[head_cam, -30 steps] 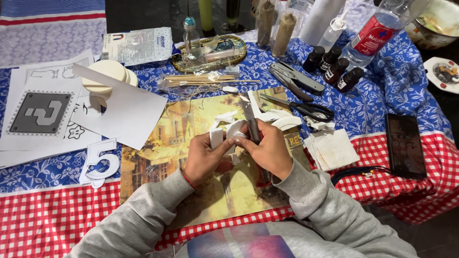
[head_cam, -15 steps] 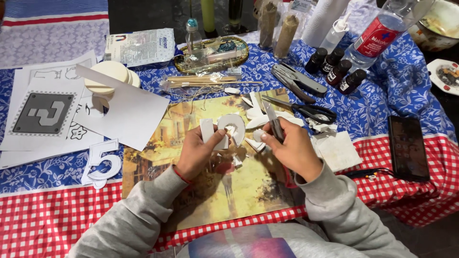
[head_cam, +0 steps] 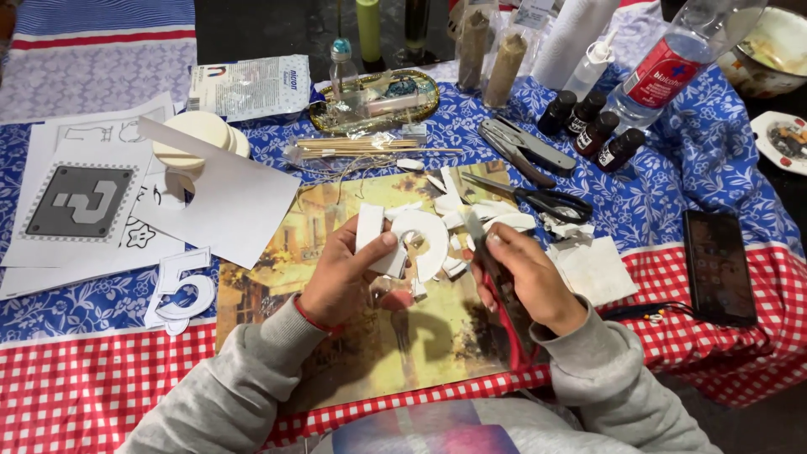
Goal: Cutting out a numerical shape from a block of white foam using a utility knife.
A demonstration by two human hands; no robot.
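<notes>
My left hand (head_cam: 340, 273) grips a white foam cut-out shaped like a number (head_cam: 416, 240), held just above a picture board (head_cam: 319, 219) used as a mat. My right hand (head_cam: 530, 277) is closed around a red-and-black craft knife (head_cam: 503, 298), its blade end pointing up beside the cut-out's right edge. White foam scraps (head_cam: 487, 214) lie scattered on the board behind both hands. Both arms wear grey sleeves.
Black scissors (head_cam: 538, 200) and grey pliers (head_cam: 525, 147) lie behind the board. A white cut-out numeral (head_cam: 181, 290), printed sheets (head_cam: 80, 206) and round foam discs (head_cam: 197, 134) sit left. A phone (head_cam: 717, 267), small dark bottles (head_cam: 593, 126), wooden sticks (head_cam: 361, 147), a gold tray (head_cam: 378, 101).
The camera has moved closer. My left hand has turned the foam cut-out and shifted its grip to the left side. My right hand with the knife has dropped slightly beside it.
</notes>
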